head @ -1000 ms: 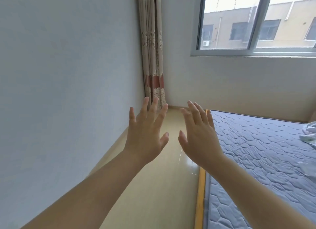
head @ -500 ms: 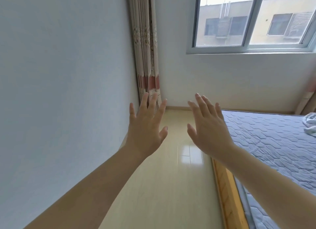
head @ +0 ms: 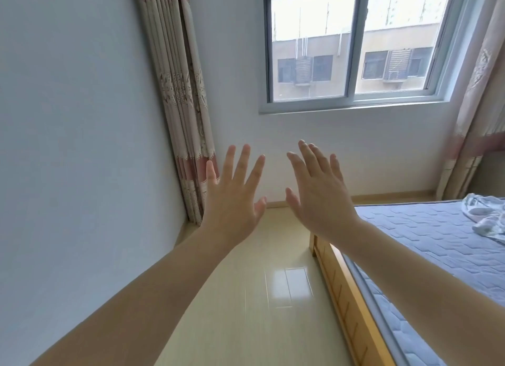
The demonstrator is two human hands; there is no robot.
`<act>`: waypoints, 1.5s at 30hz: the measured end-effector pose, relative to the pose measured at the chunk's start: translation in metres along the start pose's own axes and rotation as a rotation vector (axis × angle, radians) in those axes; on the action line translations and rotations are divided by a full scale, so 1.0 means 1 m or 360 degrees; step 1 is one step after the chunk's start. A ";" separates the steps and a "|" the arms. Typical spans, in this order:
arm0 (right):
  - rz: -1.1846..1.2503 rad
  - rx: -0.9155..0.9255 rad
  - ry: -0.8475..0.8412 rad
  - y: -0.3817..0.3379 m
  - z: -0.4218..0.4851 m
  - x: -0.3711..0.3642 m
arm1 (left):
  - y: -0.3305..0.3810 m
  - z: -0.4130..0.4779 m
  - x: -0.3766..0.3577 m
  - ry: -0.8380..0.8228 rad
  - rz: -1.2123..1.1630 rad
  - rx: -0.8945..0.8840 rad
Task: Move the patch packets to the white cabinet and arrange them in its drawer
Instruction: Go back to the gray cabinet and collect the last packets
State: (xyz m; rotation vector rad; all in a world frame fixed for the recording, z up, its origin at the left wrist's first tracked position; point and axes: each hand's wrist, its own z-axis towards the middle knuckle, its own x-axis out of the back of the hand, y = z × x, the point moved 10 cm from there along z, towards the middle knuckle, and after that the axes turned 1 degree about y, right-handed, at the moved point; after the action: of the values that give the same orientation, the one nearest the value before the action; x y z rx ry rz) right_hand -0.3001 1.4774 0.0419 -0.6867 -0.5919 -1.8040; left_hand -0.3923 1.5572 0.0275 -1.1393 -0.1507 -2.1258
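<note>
Item 1. Left hand (head: 232, 204): bare, back toward the camera, fingers straight and fanned apart, released, holding nothing. At the centre of the view, slightly toward 9 o'clock. Fingertips point to 12 o'clock. The forearm's long axis runs down to 7 o'clock, where the picture edge cuts it off.

Item 2. Right hand (head: 319, 199): bare, back toward the camera, fingers straight and closer together, released, holding nothing. Just beside the left hand on its 3 o'clock side, thumbs near but apart. Fingertips lean toward 11 o'clock. The forearm runs out to 4 o'clock and is cut off at the edge.

Item 3. Patch packets and white cabinet: outside this view, so their look, place and direction cannot be told.

Item 4. Wall (head: 82, 147): plain and pale, filling the 9 o'clock side.

Item 5. Curtain (head: 183, 106): cream with a pink band low down, hanging in the corner at 11 o'clock. Its foot is partly hidden behind the left hand.

Item 6. Window (head: 352, 51): grey frame at 1 o'clock, top cut off.

Item 7. Second curtain (head: 481, 106): at 2 o'clock, blurred, cut off by the edge.

Item 8. Bed (head: 437, 242): blue quilted mattress on a wooden frame, at 4 o'clock, partly hidden by the right forearm.

Item 9. White cloth (head: 486, 215): crumpled on the bed at 3 o'clock, cut off.

Item 10. Floor (head: 246, 311): glossy and pale, at 6 o'clock.
</note>
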 end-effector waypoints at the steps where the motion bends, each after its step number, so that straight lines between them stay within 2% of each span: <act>1: -0.0008 -0.0008 0.0001 0.011 0.024 -0.017 | -0.007 0.027 -0.015 0.0002 0.0017 -0.0010; 10: -0.0095 -0.0027 -0.0011 0.072 0.199 -0.184 | -0.082 0.211 -0.166 -0.0043 -0.0071 0.0028; 15: -0.0181 -0.0078 -0.0004 0.099 0.290 -0.287 | -0.127 0.309 -0.259 0.0036 -0.0105 -0.0006; 25: -0.0342 -0.0334 -0.0035 0.201 0.490 -0.447 | -0.179 0.570 -0.415 0.0169 -0.0233 -0.0270; 31: -0.0480 -0.0451 -0.0043 0.294 0.549 -0.536 | -0.146 0.679 -0.515 0.0187 -0.0358 -0.0394; 37: -0.0578 -0.0581 -0.0007 0.424 0.594 -0.617 | -0.088 0.799 -0.621 0.0145 -0.0415 -0.0534; 45: -0.0661 -0.0742 0.0053 0.599 0.660 -0.691 | 0.014 0.965 -0.707 0.0178 -0.0638 -0.0718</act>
State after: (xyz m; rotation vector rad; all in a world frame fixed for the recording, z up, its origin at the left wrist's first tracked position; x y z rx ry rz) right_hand 0.5654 2.1994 0.0686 -0.8884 -0.3009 -2.3750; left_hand 0.5308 2.3176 0.0665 -1.3214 0.1780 -2.6641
